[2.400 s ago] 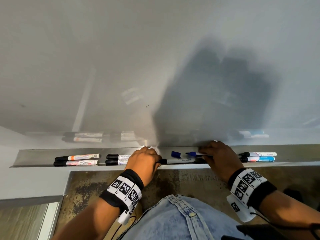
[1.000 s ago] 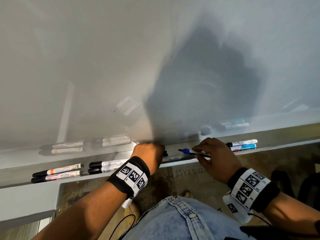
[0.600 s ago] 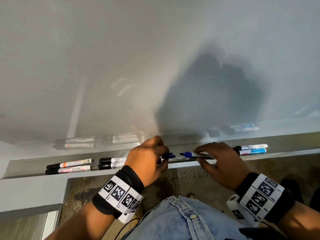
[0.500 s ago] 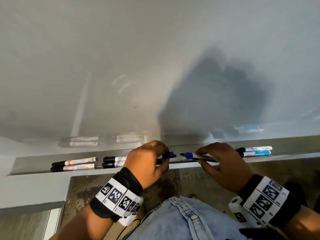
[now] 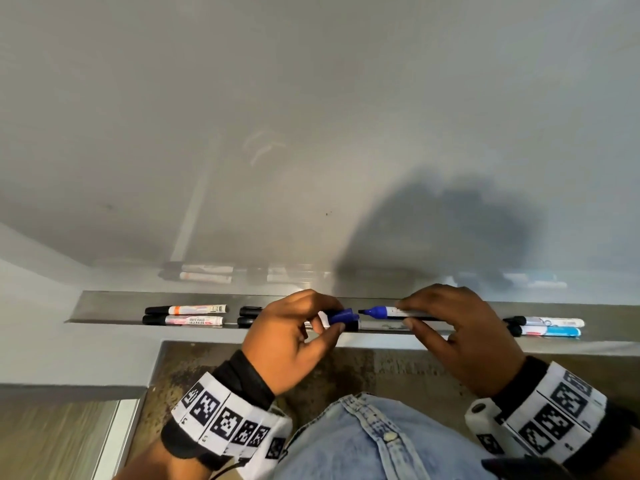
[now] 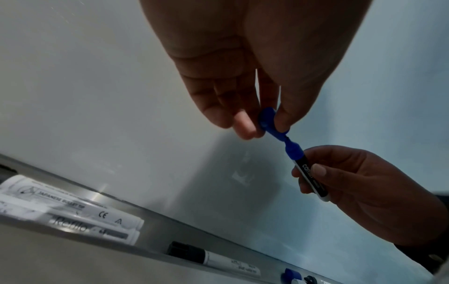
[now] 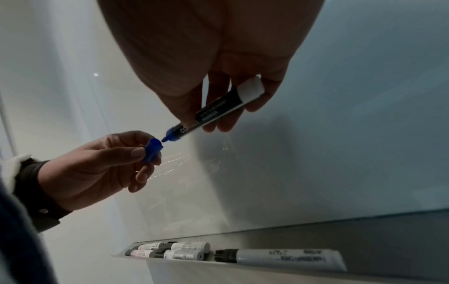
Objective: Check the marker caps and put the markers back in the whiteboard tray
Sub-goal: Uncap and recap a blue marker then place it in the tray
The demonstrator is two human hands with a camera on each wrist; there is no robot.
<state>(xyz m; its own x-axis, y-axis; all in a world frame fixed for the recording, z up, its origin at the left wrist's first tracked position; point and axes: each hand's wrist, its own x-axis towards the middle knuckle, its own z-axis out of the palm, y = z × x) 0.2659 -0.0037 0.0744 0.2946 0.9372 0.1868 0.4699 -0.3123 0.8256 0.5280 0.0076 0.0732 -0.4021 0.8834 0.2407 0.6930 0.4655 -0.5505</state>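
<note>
My right hand (image 5: 446, 323) grips an uncapped blue marker (image 5: 384, 311) (image 7: 209, 117) by its dark barrel, a little above the whiteboard tray (image 5: 114, 306). My left hand (image 5: 301, 327) pinches the loose blue cap (image 5: 341, 317) (image 6: 267, 121) (image 7: 153, 149) between thumb and fingers. The cap's mouth faces the marker's tip, and the two sit nearly touching, tip at the opening. Under my hands a black-capped grey marker (image 5: 381, 325) (image 7: 279, 257) lies in the tray.
Two markers with black caps (image 5: 187, 315) lie at the tray's left, two more (image 5: 249, 316) sit just left of my left hand, and two (image 5: 547, 326) lie at the right. The whiteboard (image 5: 311, 133) rises behind. Below the tray is floor.
Both hands have lifted the blue marker and its cap off the tray and brought them together; the gap between cap and tip has closed to almost nothing.
</note>
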